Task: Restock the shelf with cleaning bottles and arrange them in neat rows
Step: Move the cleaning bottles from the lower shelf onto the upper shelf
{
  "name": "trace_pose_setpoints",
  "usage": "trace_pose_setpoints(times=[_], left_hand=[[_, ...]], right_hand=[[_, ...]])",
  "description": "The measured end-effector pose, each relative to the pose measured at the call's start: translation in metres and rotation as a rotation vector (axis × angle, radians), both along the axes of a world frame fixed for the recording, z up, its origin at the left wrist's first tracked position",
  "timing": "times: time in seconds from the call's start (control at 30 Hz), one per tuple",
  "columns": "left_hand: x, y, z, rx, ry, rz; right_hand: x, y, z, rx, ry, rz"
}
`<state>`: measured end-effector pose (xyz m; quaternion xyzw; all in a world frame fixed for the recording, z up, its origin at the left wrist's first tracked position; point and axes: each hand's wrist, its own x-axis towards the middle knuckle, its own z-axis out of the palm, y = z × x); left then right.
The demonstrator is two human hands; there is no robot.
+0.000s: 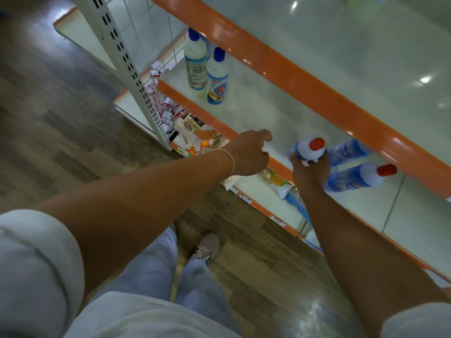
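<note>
**Placing a red-cap bottle on the middle shelf**

Right hand (311,170) grips a blue red-cap bottle (308,148) from below, fingers wrapped round its body, cap toward the camera. It sits just over the front edge of the middle shelf (268,113), beside the other red-cap ones. Left hand (249,154) hovers over the same edge, fingers loosely curled, holding nothing.

Doing the step well, as a judgement: set the base flat on the shelf before letting go, cap up, label out. Line it up with its neighbours, not angled. The left hand is free to steady the row.

Count:
- Red-cap blue bottles: 3. One in hand, one nearer (358,178), one further back (346,151) partly hidden under the upper orange rail (292,69).
- Blue-cap white bottles: 2 clearly, far end of the shelf, back (195,62) and front (216,76). Possibly a third behind; cannot tell.
- Food packets (197,137) on the shelf below: too jumbled to count.
</note>
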<state>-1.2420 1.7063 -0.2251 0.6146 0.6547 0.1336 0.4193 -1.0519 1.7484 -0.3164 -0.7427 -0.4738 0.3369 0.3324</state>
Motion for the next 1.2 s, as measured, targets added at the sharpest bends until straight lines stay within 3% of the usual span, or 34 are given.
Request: trace_pose_setpoints(times=[0.1,0.27,0.53,0.63,0.8,1.2], left_hand=[[-0.007,-0.005,0.012,-0.06,0.04,-0.049],[-0.027,-0.01,0.042,-0.133,0.123,-0.126],[-0.066,-0.002,0.124,0.001,0.165,-0.125],[-0.073,0.007,0.145,0.012,0.069,-0.071],[-0.081,0.034,0.178,0.086,-0.079,-0.015],[-0.12,0.115,0.21,0.121,-0.136,0.014]], right_hand=[[-0.009,-0.029,0.021,0.048,-0.088,0.137],[-0.027,-0.069,0.067,-0.005,-0.017,0.305],[-0.051,-0.074,0.171,0.094,-0.004,0.485],[-0.063,-0.06,0.204,0.201,-0.009,0.522],[-0.087,-0.024,0.249,0.257,-0.013,0.498],[-0.148,0.073,0.286,0.353,-0.089,0.326]])
